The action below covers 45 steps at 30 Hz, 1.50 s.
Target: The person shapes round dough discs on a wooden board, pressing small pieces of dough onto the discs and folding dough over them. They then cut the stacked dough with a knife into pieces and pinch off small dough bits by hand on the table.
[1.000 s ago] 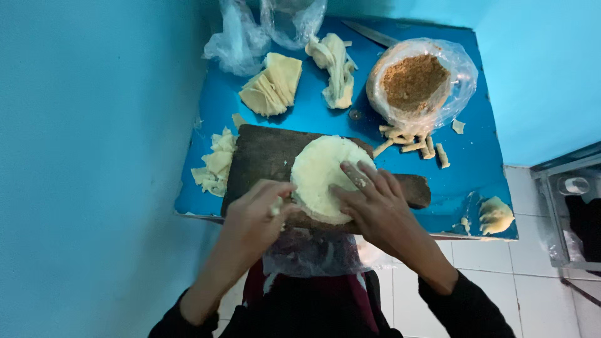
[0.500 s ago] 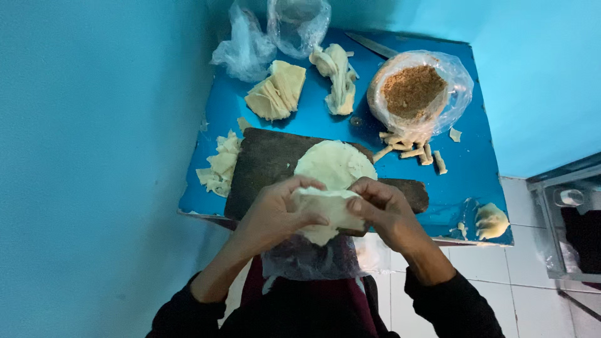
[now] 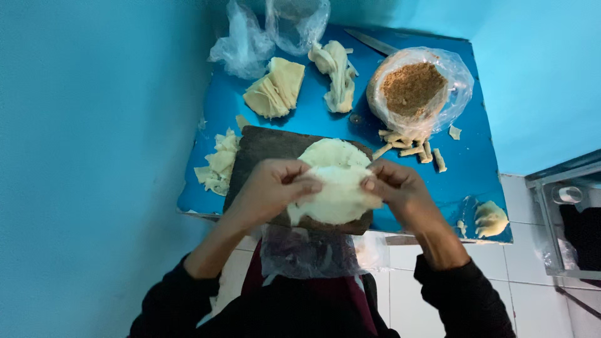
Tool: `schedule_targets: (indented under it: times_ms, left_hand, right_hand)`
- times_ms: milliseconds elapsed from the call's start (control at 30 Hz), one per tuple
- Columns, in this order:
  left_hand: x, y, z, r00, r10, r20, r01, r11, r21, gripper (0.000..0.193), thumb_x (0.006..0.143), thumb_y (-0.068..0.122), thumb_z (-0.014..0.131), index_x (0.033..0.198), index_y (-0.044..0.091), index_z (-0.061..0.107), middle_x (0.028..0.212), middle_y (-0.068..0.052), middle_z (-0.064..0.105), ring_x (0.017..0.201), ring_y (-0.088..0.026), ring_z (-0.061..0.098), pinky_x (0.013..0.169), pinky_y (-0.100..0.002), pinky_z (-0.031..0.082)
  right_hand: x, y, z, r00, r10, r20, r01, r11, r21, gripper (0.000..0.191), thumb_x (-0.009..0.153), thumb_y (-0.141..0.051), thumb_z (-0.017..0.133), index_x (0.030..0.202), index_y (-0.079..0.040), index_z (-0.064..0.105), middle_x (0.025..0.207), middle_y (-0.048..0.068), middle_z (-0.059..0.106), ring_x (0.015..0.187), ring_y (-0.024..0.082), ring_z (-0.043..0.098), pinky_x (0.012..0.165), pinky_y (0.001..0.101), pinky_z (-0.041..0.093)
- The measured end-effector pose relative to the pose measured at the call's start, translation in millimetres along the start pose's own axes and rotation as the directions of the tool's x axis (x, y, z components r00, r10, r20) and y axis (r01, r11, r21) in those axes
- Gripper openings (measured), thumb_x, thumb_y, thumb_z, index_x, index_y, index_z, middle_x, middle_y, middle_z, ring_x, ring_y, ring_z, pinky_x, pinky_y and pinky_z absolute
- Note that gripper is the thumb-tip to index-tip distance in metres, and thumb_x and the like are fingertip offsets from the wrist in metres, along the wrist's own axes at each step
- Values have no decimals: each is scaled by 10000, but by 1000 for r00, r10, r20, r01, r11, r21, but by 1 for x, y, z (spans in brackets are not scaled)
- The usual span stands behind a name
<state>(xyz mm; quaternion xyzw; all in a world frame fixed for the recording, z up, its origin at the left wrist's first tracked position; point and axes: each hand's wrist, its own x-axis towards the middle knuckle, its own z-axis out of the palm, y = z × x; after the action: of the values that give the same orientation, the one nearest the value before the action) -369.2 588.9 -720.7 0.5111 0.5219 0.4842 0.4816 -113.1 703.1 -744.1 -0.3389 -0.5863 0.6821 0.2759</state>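
Two hands, your left hand [image 3: 275,188] and right hand [image 3: 400,191], pinch one thin dough sheet [image 3: 335,197] by opposite edges above the dark board [image 3: 263,150], stack [image 3: 332,152] at twelve o'clock; pull apart and it could tear.

Bright blue walls [image 3: 94,156] close in on the left and far side. A small blue table [image 3: 325,125] fills the corner, with white floor tiles [image 3: 532,263] near right.
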Motion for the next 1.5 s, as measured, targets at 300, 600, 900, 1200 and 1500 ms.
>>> schedule_targets:
  times_ms: [300, 600, 900, 1200, 1500]
  left_hand:
    - [29, 50, 15, 923, 375, -92, -350, 914, 207, 219, 970, 244, 725, 949, 26, 721, 695, 93, 578, 654, 7, 472, 565, -222, 387]
    - [62, 25, 6, 982, 152, -113, -116, 954, 276, 409, 935, 321, 803, 776, -28, 662, 633, 6, 484, 621, -39, 416, 529, -276, 349]
    - [84, 4, 4, 697, 717, -5, -583, 572, 577, 102, 984, 103, 727, 1059, 34, 732, 1132, -79, 746, 1046, -234, 717, 903, -354, 577]
    - [59, -84, 7, 668, 658, 348, -580, 167, 798, 243, 890, 116, 693, 1129, 97, 737, 1227, -45, 711, 1246, -204, 642, 1152, -519, 410]
    - [49, -90, -1, 652, 651, 389, -559, 64, 827, 192, 933, 149, 723, 1124, 132, 739, 1068, -21, 677, 1168, -178, 641, 1188, -570, 375]
  right_hand:
    - [6, -51, -26, 904, -413, -108, 377, 891, -252, 70, 981, -64, 722, 1037, -25, 709, 946, 38, 741, 840, 83, 667, 771, 272, 544]
    - [44, -28, -36, 979, -178, -104, 172, 983, -66, 81, 986, -85, 703, 1042, -27, 706, 945, 38, 732, 833, 77, 656, 733, 265, 519]
    - [39, -41, -42, 830, -557, 38, 456, 636, -623, 142, 950, -46, 739, 1084, -85, 719, 1080, 35, 762, 998, 154, 716, 877, 332, 574]
    - [31, 20, -33, 757, -533, 378, 557, 222, -801, 195, 837, -35, 729, 1015, -114, 725, 1088, 44, 742, 1135, 274, 662, 1119, 508, 419]
    - [25, 18, -18, 719, -561, 409, 533, 69, -843, 264, 790, -32, 763, 1035, -126, 740, 1057, 42, 734, 1110, 262, 667, 1150, 541, 411]
